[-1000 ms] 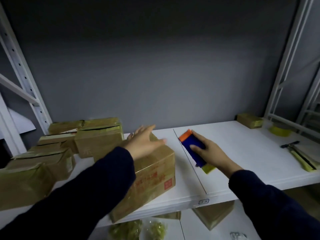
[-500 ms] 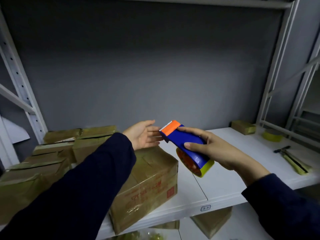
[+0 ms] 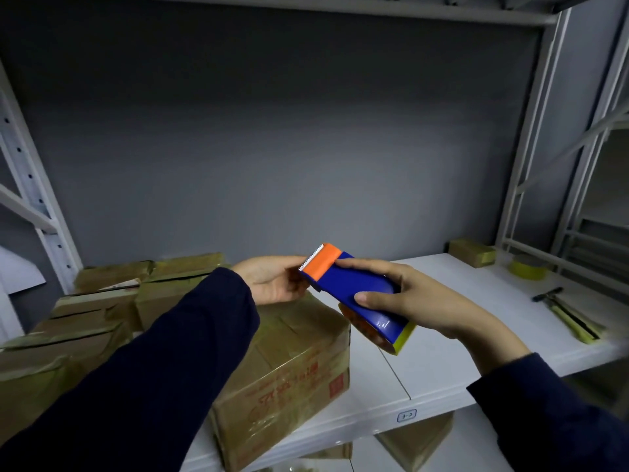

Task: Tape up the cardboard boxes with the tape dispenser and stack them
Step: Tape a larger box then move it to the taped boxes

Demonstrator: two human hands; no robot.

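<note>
One blocky plastic dispenser (image 3: 347,281) (glossy blue)

Dark navy sleeves (image 3: 170,369) (both long)

We are looking into a storeroom, at a bay of white metal racking. Our mark is the printed cardboard box (image 3: 289,362) at the shelf's front edge. To its left and behind it, taped boxes (image 3: 102,301) lie piled beside a perforated upright (image 3: 41,206). Below it, more cartons (image 3: 415,441) sit on a lower level. To its right, the white shelf board (image 3: 442,335) bears a small label (image 3: 406,415) on its lip. Farther right lie a small box (image 3: 471,252), a tape roll (image 3: 527,270) and a hand tool (image 3: 565,315).
</note>
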